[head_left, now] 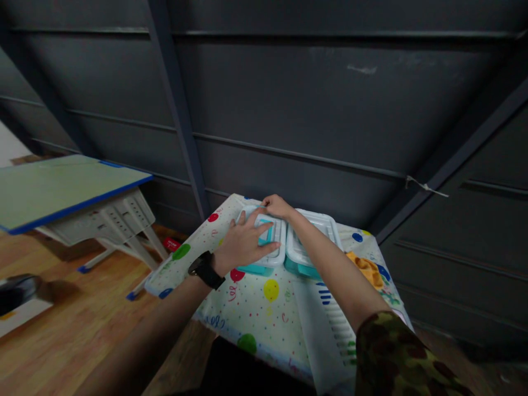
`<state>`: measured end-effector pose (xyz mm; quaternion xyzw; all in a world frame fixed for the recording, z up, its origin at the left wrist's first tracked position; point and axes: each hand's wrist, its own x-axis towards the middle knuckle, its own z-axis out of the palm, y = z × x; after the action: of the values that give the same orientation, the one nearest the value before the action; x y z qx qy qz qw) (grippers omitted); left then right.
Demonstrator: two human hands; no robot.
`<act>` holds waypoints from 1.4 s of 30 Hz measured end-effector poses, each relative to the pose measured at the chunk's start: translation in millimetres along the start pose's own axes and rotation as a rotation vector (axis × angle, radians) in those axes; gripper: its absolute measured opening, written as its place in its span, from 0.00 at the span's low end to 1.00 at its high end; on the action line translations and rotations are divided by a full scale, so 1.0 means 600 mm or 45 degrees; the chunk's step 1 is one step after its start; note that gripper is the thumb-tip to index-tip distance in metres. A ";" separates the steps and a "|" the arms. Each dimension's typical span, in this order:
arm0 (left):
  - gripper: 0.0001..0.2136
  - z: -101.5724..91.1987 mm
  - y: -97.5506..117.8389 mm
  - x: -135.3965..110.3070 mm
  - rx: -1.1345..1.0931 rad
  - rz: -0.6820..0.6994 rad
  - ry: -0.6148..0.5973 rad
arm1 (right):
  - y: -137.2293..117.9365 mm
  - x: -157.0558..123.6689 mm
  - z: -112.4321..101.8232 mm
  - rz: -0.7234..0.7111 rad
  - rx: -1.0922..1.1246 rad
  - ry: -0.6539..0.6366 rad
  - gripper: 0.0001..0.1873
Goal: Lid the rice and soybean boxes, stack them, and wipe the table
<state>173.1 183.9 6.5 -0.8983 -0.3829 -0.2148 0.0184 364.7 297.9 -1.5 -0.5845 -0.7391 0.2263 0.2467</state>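
- Lidded box (276, 232): on the desk (256, 302), with both hands at it; its long axis seems to run near to far.
- Left hand (243, 242): open, fingers spread across the lidded box's top, nearer its middle than the other.
- Right hand (278, 207): curled at the lidded box's far edge; whether it grips, I cannot tell.
- Second box (297, 246): just right of the lidded box.
- Orange cloth (367, 269): farther right of the lidded box.

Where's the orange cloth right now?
In the head view, the orange cloth lies crumpled on the balloon-print tablecloth, right of the white-lidded teal box that the right forearm crosses.
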 end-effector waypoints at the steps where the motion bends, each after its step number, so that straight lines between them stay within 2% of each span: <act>1: 0.28 -0.004 -0.004 -0.008 -0.026 -0.021 0.073 | 0.000 0.000 0.001 0.001 -0.002 0.002 0.12; 3: 0.27 -0.012 -0.014 -0.035 -0.072 -0.047 0.245 | 0.000 0.001 0.001 0.005 -0.008 0.004 0.13; 5: 0.28 -0.019 -0.024 -0.073 -0.060 0.037 0.331 | 0.002 0.003 0.002 0.011 -0.012 0.007 0.13; 8: 0.36 -0.019 -0.033 -0.124 0.077 0.299 0.179 | 0.005 0.005 0.002 0.018 -0.008 0.005 0.13; 10: 0.38 -0.012 -0.037 -0.141 0.188 0.379 0.072 | 0.005 0.006 0.002 0.021 -0.004 -0.003 0.14; 13: 0.31 0.003 -0.049 -0.139 0.289 0.355 0.073 | 0.003 0.005 0.001 0.023 -0.023 -0.016 0.15; 15: 0.26 0.009 -0.061 -0.131 0.257 0.339 0.075 | 0.001 0.004 0.001 0.026 -0.051 -0.005 0.16; 20: 0.23 0.015 -0.089 -0.116 -0.096 0.351 0.059 | -0.001 0.005 0.001 0.049 -0.071 0.012 0.16; 23: 0.21 0.017 -0.092 -0.113 -0.329 0.282 0.102 | 0.000 0.005 0.001 0.068 -0.070 0.005 0.15; 28: 0.18 0.029 -0.073 -0.120 -0.619 0.068 0.142 | -0.008 0.001 -0.004 0.106 -0.089 -0.038 0.16; 31: 0.29 0.054 -0.063 -0.133 -0.768 -0.241 0.282 | -0.019 -0.003 -0.006 0.247 -0.127 -0.073 0.21; 33: 0.34 0.074 -0.061 -0.141 -0.989 -0.471 0.338 | -0.026 -0.005 -0.005 0.329 -0.111 -0.069 0.22; 36: 0.26 0.085 -0.062 -0.148 -1.249 -0.639 0.278 | -0.037 -0.006 -0.006 0.385 -0.047 -0.037 0.21; 39: 0.24 0.058 -0.063 -0.143 -1.243 -0.663 0.287 | -0.056 -0.014 -0.029 0.421 0.058 -0.019 0.19; 42: 0.28 0.001 -0.059 -0.125 -1.212 -0.621 0.359 | -0.082 -0.045 -0.085 0.348 0.339 0.032 0.16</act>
<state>102.9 157.8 -28.7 -0.6554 -0.4341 -0.4804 -0.3890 364.8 263.2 65.9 -0.6443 -0.6133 0.3463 0.2979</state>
